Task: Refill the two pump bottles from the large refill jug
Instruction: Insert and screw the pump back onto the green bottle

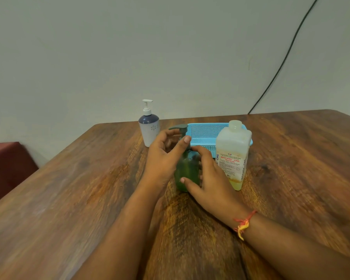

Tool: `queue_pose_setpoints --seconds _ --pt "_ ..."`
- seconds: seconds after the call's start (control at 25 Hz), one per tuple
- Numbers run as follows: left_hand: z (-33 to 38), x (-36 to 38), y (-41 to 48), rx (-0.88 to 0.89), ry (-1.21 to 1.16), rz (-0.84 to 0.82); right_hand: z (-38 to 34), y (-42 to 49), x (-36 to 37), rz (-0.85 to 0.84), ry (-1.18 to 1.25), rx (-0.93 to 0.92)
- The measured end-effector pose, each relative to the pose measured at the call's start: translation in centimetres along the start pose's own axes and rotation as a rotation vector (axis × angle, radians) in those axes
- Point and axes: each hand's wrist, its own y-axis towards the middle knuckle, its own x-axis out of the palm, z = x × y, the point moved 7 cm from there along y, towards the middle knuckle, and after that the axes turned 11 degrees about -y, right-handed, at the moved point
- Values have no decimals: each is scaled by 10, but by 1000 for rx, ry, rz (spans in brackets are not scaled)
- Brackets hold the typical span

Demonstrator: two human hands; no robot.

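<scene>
Head view is showing the green bottle [187,168] standing upright on the table [69,178] between both hands: right hand [210,178] gripping its body, left hand [164,156] curling round the pump [179,127] (capped jug [232,154] waiting just right).

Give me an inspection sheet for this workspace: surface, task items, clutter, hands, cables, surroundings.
Surface: wooden table, no spill seen.
Job's things: green pump bottle upright at centre, pump in place; white pump bottle upright near the far edge, pump in place; refill jug upright to the right, capped, liquid low.
Clutter: blue basket behind the jug, contents hidden.
Hands: right hand grips the green bottle's body; left hand at its pump neck, grip unclear (blur).
Cables: black cable runs down the wall behind the table.
Surroundings: plain wall; maroon seat at left.
</scene>
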Motion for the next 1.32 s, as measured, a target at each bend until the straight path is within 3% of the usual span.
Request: queue_pose_setpoints --seconds 0.72,0.92,1.16,1.32 --pt "-4 5 -5 -42 118 -61 1 -1 0 -55 18 22" --pt "-5 -8 -4 -47 -17 -21 1 -1 -2 -67 15 36" --pt "-7 1 -5 -73 38 -64 0 -1 -2 -69 -4 21" --pt "-10 -2 -6 -83 -34 10 -1 0 -2 -62 -13 22"
